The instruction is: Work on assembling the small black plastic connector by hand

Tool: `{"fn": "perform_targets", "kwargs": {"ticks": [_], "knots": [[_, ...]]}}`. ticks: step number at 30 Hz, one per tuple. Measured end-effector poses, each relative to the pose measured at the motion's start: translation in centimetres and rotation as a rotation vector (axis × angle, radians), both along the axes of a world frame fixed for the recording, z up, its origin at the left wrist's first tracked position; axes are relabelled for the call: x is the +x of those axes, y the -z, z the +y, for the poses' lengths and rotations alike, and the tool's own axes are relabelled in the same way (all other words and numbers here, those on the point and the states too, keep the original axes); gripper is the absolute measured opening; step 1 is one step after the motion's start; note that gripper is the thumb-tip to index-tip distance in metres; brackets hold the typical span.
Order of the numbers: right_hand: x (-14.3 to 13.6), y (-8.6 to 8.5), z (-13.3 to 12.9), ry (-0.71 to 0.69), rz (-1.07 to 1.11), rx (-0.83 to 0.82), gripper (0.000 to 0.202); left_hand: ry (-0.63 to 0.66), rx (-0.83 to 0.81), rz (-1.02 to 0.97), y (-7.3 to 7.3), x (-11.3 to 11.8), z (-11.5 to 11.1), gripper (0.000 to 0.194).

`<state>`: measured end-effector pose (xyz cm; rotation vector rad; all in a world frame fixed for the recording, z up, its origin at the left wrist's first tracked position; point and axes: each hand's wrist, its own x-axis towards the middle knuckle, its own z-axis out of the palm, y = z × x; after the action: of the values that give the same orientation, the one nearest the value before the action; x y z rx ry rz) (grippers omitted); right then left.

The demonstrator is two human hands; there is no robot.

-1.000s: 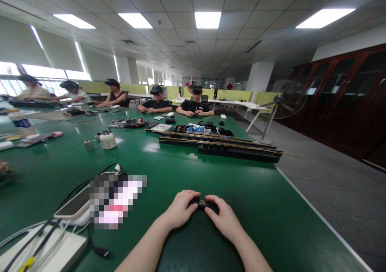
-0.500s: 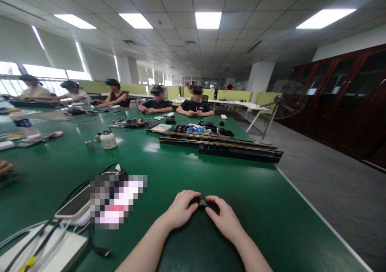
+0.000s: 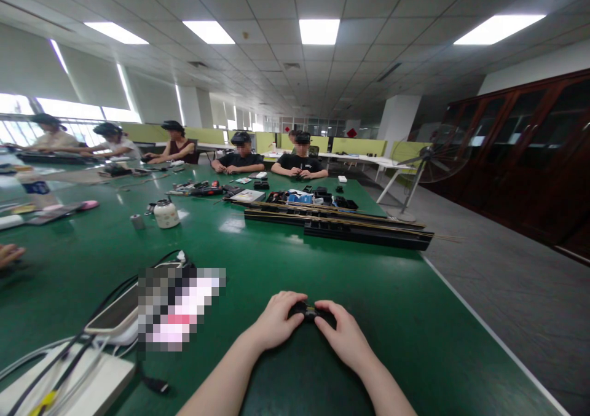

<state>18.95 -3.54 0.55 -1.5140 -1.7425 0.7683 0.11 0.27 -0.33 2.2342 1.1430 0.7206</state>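
A small black part (image 3: 310, 313) with a bit of yellow on it lies low over the green table (image 3: 258, 262), between my two hands. My left hand (image 3: 278, 319) grips its left end, thumb below and fingers curled over the top. On the right end, my right hand (image 3: 340, 327) holds it between thumb and forefinger. The part's ends are hidden by my fingers, and its exact shape is too small to tell.
Long black rails (image 3: 369, 235) with thin brass rods lie ahead. At left are a white-rimmed device (image 3: 115, 314) with cables, a white box (image 3: 69, 382) and a jar (image 3: 166, 214). Another person's hand (image 3: 10, 254) shows at the left edge. Several people sit beyond.
The black part looks slightly turned between my fingers. My hands have hardly moved. At the left edge, the other person's hand has shifted slightly right.
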Motion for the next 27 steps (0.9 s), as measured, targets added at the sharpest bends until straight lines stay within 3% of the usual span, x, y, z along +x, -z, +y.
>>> {"fn": "perform_targets", "kwargs": {"ticks": [17,27], "knots": [[0.01,0.12,-0.12,-0.023,-0.005,0.033,0.032,0.01,0.002,-0.016,0.53,-0.14,0.12,0.044],[0.0,0.25,-0.05,-0.027,-0.006,0.057,0.021,0.029,0.012,-0.015,0.32,-0.16,-0.08,0.048]]}}
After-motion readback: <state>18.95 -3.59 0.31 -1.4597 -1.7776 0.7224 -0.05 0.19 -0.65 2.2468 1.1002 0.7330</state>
